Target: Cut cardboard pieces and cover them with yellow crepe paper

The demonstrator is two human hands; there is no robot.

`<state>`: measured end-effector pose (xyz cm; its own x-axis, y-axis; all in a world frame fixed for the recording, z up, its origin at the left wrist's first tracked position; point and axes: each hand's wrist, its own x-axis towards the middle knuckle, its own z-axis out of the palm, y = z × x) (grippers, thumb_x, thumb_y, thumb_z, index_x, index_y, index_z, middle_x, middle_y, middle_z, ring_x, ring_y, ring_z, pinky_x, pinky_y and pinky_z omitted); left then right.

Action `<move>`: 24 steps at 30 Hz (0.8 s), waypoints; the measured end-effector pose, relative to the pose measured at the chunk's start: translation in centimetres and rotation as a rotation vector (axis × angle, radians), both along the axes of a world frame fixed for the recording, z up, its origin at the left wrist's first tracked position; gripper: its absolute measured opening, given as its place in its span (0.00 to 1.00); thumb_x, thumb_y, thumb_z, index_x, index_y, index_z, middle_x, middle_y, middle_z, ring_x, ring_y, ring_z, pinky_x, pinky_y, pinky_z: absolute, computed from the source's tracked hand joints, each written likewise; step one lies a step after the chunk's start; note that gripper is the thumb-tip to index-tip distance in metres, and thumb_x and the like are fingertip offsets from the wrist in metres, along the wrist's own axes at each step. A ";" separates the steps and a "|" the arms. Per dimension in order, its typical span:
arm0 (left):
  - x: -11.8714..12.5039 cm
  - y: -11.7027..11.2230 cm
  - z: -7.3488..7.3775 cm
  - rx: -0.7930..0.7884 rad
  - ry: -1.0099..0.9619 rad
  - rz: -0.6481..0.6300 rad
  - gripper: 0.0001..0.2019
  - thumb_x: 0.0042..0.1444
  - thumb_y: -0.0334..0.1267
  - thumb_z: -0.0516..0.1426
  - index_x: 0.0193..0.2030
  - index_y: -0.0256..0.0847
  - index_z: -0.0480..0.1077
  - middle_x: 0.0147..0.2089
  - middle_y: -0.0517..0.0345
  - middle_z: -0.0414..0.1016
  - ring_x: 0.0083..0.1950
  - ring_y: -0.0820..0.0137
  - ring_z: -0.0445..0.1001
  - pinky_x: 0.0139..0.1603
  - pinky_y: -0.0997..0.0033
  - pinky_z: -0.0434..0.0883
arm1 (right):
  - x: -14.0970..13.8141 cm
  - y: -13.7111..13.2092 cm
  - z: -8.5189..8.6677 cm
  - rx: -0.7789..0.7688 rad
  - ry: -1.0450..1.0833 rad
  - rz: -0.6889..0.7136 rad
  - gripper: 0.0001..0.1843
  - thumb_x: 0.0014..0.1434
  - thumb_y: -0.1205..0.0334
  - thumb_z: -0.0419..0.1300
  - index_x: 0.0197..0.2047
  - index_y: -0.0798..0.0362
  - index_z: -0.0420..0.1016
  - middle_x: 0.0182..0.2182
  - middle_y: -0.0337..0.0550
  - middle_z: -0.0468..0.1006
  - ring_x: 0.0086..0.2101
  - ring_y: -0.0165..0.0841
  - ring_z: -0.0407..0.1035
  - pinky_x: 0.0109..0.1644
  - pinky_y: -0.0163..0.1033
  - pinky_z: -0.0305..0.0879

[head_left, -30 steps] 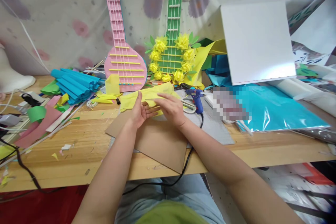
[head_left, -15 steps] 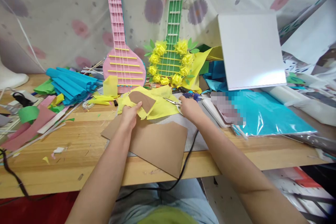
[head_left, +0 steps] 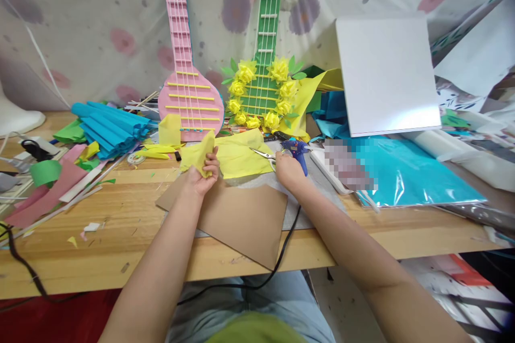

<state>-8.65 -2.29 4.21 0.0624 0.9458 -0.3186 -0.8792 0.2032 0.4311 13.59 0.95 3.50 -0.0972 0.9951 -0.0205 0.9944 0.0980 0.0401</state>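
Note:
My left hand (head_left: pixel 204 176) is closed on a yellow crepe paper piece (head_left: pixel 206 151), raised on edge with its yellow side showing; the brown cardboard on its other face is hidden. A larger yellow crepe paper sheet (head_left: pixel 240 156) lies flat just behind and to the right. In my right hand (head_left: pixel 288 169) are silver scissors (head_left: pixel 262 154), their blades pointing left over that sheet. Close to the right hand's knuckles lies a blue glue gun (head_left: pixel 298 151). Below both hands rests a brown cardboard sheet (head_left: pixel 245 220).
A pink paper instrument (head_left: pixel 190 104) and a green one (head_left: pixel 260 86) with yellow paper flowers lean at the back. Blue folded paper (head_left: pixel 112 128) and scraps lie left. A white board (head_left: pixel 386 75) and blue packaged sheet (head_left: pixel 418 177) are right. A black cord (head_left: pixel 286 249) crosses the table edge.
My left hand has turned the piece over, from its brown cardboard face to its yellow side, and lifted it off the sheet. The right hand stays nearly in place with the scissors.

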 end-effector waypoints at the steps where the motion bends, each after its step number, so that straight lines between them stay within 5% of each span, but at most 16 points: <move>1: -0.1 -0.2 -0.1 0.049 -0.058 -0.011 0.16 0.59 0.22 0.45 0.46 0.36 0.70 0.20 0.64 0.65 0.15 0.85 0.61 0.11 0.93 0.56 | 0.0 0.0 0.0 0.006 0.002 0.006 0.18 0.58 0.77 0.42 0.49 0.65 0.64 0.42 0.62 0.73 0.40 0.39 0.73 0.39 0.38 0.67; 13: -0.4 -0.3 -0.9 0.189 -0.417 -0.264 0.14 0.64 0.31 0.41 0.33 0.33 0.65 0.14 0.68 0.56 0.10 0.86 0.56 0.08 0.91 0.48 | 0.4 0.5 -0.4 0.005 0.131 0.034 0.15 0.55 0.72 0.49 0.45 0.63 0.68 0.44 0.57 0.71 0.41 0.39 0.71 0.42 0.36 0.63; 24: 0.0 -0.5 -0.7 0.146 -0.392 -0.229 0.12 0.63 0.29 0.42 0.36 0.32 0.65 0.15 0.70 0.59 0.10 0.88 0.56 0.09 0.93 0.48 | 0.7 1.2 -0.8 0.075 0.263 0.057 0.20 0.53 0.66 0.53 0.50 0.60 0.67 0.46 0.54 0.71 0.44 0.39 0.68 0.46 0.36 0.60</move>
